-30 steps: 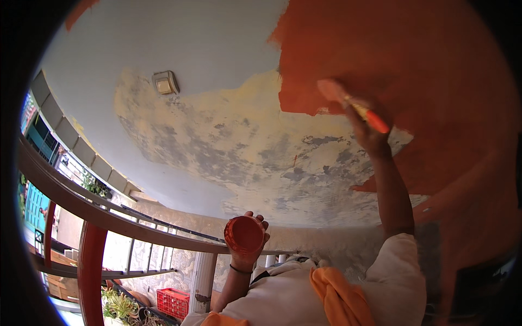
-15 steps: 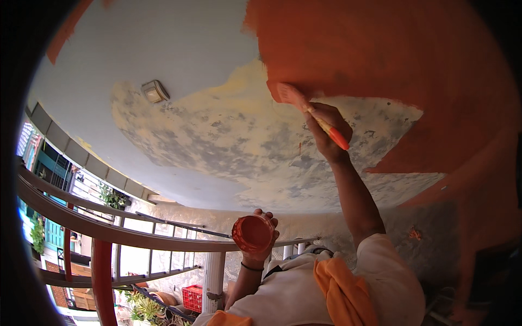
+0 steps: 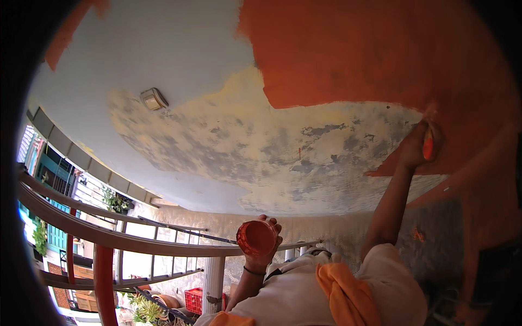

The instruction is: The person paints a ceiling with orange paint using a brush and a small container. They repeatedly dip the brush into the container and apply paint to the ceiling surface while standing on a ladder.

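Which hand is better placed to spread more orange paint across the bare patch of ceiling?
The right hand: it holds the orange-handled brush up against the ceiling at the paint's edge. The left hand is lower, holding the round orange paint container.

Brush [image 3: 428,145] in right hand [image 3: 414,149] against ceiling [image 3: 228,146], cup [image 3: 256,238] in left hand [image 3: 267,242] lower left, lamp [image 3: 154,99] far left

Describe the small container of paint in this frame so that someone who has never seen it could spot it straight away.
Start from the wide ceiling, part orange, part patchy yellow and grey. Drop to the curved railing below it; just above the rail, near the lower middle, the left hand holds up a small round cup. It is the only round orange-red thing held in a hand; the right hand grips a brush instead.
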A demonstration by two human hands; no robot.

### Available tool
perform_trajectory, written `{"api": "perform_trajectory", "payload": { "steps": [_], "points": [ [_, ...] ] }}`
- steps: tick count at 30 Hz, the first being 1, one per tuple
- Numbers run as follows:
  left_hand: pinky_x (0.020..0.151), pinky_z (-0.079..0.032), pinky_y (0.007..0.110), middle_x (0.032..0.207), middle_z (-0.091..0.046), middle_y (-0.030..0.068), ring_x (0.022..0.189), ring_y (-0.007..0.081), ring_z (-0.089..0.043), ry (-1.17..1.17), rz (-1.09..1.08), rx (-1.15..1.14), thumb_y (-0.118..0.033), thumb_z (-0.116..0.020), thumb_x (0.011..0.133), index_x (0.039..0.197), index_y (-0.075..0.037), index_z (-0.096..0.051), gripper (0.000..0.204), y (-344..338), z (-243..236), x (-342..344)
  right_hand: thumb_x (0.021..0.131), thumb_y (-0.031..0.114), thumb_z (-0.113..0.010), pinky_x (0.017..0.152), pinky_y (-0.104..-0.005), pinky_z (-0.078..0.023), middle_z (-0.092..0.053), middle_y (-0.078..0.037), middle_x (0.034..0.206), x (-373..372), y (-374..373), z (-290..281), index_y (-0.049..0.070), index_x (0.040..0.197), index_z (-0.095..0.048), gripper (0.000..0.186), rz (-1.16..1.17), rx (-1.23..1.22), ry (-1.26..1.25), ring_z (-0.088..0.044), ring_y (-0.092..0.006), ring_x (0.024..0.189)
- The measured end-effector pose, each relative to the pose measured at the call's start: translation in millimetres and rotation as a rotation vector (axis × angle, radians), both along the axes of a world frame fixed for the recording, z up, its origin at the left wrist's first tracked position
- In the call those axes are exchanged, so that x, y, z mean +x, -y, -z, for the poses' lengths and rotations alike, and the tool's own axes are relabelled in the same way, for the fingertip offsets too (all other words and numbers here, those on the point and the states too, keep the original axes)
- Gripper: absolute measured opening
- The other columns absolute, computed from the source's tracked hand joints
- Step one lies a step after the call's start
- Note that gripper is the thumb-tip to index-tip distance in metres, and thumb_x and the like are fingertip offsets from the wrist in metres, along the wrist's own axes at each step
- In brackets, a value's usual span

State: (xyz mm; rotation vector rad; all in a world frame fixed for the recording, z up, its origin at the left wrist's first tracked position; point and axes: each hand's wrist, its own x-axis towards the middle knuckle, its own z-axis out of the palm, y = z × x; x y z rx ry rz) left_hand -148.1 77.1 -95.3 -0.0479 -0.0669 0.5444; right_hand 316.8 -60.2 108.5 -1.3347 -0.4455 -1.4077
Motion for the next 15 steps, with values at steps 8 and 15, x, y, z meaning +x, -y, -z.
{"api": "perform_trajectory", "payload": {
  "steps": [8, 15],
  "points": [
    [0.099, -0.060, 0.057, 0.142, -0.060, 0.0230, 0.131, 0.0396, -0.056, 0.019, 0.024, 0.015, -0.054, -0.063, 0.105, 0.146, -0.006, -0.057, 0.063, 7.0, -17.9, 1.5, 0.078, 0.007, -0.079, 0.080, -0.0397, -0.064, -0.071, -0.012, 0.111, -159.4, -123.8, -1.6, 0.012, 0.103, -0.073, 0.027, -0.566, -0.674, 0.442, -0.075, -0.0289, 0.095],
    [0.096, -0.061, 0.057, 0.138, -0.060, 0.0208, 0.127, 0.0377, -0.058, 0.047, 0.024, 0.056, -0.056, -0.059, 0.105, 0.141, -0.006, -0.058, 0.062, 3.9, -26.8, 6.8, 0.097, 0.017, -0.077, 0.072, -0.0324, -0.059, -0.080, -0.005, 0.089, -127.5, -156.5, -128.0, 0.009, 0.100, -0.078, 0.009, -1.070, -0.990, 0.051, -0.076, -0.0173, 0.077]
  ]
}}
